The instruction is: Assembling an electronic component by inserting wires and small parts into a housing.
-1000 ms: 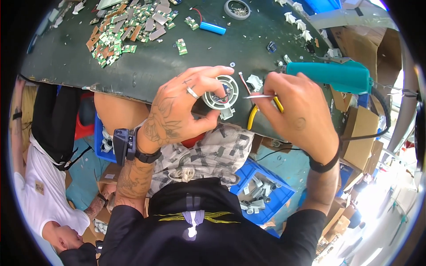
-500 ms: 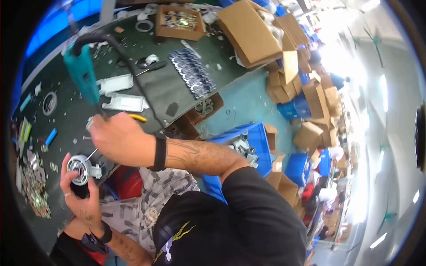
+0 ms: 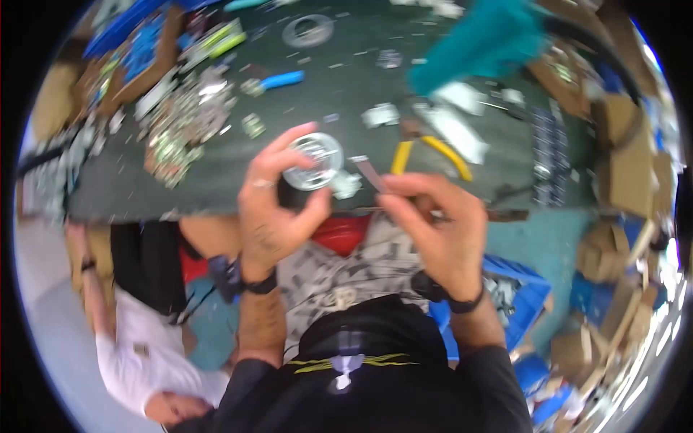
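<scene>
My left hand (image 3: 278,191) grips a round white plastic housing (image 3: 333,160) by its rim, thumb on the near side and fingers on the far side. Small parts show inside the ring, too blurred to name. Just right of it, my right hand (image 3: 444,227) pinches a thin, pale pinkish strip (image 3: 372,175) between thumb and forefinger. Its light tip points toward the housing without touching it. Yellow-handled pliers (image 3: 442,151) lie on the table beyond my right hand. Above them hangs a teal power tool (image 3: 480,47), blurred.
Metal scraps (image 3: 189,123) are heaped on the left of the dark green table (image 3: 238,195). A blue cylindrical piece (image 3: 281,79) and a clear ring (image 3: 308,30) lie farther back. White covers (image 3: 455,130) and rows of dark parts (image 3: 548,155) are at right. A co-worker (image 3: 144,339) sits at lower left.
The view has swung left, now facing the table. My right hand has drawn back from beneath the teal tool and holds the strip close beside the housing. My left hand still holds the housing.
</scene>
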A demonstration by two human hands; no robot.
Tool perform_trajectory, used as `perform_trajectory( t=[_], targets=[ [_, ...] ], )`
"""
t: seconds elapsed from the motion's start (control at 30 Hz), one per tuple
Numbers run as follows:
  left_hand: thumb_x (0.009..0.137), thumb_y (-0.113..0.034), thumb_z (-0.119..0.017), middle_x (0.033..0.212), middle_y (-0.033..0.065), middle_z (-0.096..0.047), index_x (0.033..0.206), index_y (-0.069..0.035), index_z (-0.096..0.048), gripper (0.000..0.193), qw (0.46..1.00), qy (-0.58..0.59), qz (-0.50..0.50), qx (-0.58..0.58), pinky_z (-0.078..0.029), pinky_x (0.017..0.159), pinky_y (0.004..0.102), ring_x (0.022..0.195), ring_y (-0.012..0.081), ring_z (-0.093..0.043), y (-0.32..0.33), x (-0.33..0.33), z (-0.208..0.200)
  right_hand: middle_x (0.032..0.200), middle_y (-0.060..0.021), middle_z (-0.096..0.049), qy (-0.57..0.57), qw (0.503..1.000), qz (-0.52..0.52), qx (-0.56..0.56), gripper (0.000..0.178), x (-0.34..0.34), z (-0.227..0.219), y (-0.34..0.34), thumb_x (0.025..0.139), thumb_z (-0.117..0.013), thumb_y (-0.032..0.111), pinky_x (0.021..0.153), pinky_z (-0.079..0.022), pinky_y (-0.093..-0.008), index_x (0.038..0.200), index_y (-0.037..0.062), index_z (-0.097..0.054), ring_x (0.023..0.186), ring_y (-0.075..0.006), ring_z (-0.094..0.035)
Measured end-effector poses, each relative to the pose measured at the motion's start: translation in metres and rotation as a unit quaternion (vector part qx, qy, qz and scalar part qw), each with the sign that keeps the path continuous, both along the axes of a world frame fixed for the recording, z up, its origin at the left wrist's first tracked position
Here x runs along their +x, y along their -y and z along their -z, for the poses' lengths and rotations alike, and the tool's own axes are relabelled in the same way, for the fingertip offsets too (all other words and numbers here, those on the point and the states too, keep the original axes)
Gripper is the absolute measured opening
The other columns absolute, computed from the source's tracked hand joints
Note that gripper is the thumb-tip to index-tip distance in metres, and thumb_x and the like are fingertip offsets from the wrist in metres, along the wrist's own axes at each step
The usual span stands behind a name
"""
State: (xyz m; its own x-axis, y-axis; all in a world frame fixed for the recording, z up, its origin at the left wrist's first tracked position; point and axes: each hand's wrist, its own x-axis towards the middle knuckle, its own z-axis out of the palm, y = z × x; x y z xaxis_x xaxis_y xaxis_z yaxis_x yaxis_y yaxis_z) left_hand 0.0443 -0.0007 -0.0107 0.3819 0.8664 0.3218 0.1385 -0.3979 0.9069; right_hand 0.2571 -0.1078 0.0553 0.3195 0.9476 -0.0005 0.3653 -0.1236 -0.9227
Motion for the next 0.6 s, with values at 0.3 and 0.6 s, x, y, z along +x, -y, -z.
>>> perform_trajectory(
  t=[0.3,0.6],
  targets=[
    [0.078,-0.001,-0.087,0.147,0.0175,-0.073,0.117,-0.011,-0.064,0.046,0.999,-0.036,-0.034,0.011,-0.059,0.104,0.0423,0.121,0.0342,-0.075,0.001,-0.015,-0.007,0.082,-0.0049,-0.073,0.128,0.989,-0.055,0.058,0.013,-0.023,0.015,-0.011,0.093,-0.087,0.005,0.062,-0.055,-0.0334,0.097,0.0066,-0.075,0.066,-0.0203,-0.071],
    [0.08,-0.002,-0.086,0.146,0.0177,-0.073,0.118,-0.011,-0.064,0.045,0.999,-0.036,-0.023,0.027,-0.059,0.102,0.0414,0.118,0.0332,-0.075,-0.001,-0.015,-0.006,0.082,-0.0052,-0.072,0.164,0.983,-0.055,0.065,0.018,-0.028,0.021,-0.011,0.091,-0.087,0.004,0.061,-0.055,-0.0327,0.101,0.0067,-0.073,0.067,-0.0209,-0.071]
  ],
)
